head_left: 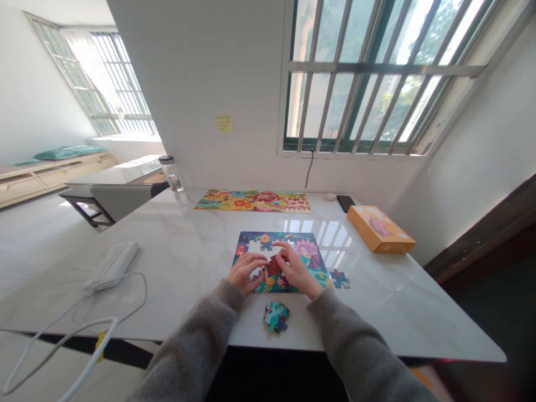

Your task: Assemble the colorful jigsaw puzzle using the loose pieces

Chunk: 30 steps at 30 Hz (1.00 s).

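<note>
A partly filled jigsaw puzzle (307, 254) lies flat on the table before me, its picture dark blue, purple and green with white gaps. My left hand (246, 272) rests over its left side, fingers apart and holding nothing. Over the middle, my right hand (298, 272) has thumb and fingers pinched at the edge of a dark red-brown puzzle piece (274, 266), partly hidden by the fingers. Between my forearms lies a small pile of loose turquoise and dark puzzle pieces (276, 316). Another loose blue piece (340, 278) sits right of the puzzle.
A long colourful farm-animal puzzle strip (255, 201) lies near the wall. An orange box (380, 230) and a black phone (345, 203) are at the right. A clear bottle (171, 174) stands back left. The white power strip (115, 265) trails cables over the table's left edge.
</note>
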Available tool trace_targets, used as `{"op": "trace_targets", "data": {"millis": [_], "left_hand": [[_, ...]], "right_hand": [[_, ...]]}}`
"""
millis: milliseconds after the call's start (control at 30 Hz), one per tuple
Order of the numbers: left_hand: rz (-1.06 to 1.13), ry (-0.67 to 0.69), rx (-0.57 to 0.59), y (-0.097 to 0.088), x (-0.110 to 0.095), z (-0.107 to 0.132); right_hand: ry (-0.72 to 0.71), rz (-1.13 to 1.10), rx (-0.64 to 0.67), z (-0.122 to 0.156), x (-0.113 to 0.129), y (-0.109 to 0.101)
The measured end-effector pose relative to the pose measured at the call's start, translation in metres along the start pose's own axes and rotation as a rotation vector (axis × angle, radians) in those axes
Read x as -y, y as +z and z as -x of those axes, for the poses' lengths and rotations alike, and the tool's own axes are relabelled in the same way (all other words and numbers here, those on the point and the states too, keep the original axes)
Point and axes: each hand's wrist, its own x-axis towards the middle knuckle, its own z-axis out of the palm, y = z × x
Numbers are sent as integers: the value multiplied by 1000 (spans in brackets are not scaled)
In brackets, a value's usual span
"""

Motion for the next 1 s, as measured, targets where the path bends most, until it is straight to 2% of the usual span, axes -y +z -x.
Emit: {"op": "trace_targets", "data": {"millis": [133, 367, 567, 767, 1000], "left_hand": [[56, -43, -63, 4, 3, 2], [24, -36, -55, 4, -2, 3], [30, 12, 38, 1, -3, 1], [52, -27, 14, 2, -4, 2], [59, -47, 44, 1, -8, 1]], "right_hand": [[40, -94, 17, 0, -4, 2], [59, -147, -37, -3, -11, 1], [82, -239, 74, -1, -5, 3], [106, -257, 134, 1, -3, 5], [106, -242, 52, 1, -3, 6]]}}
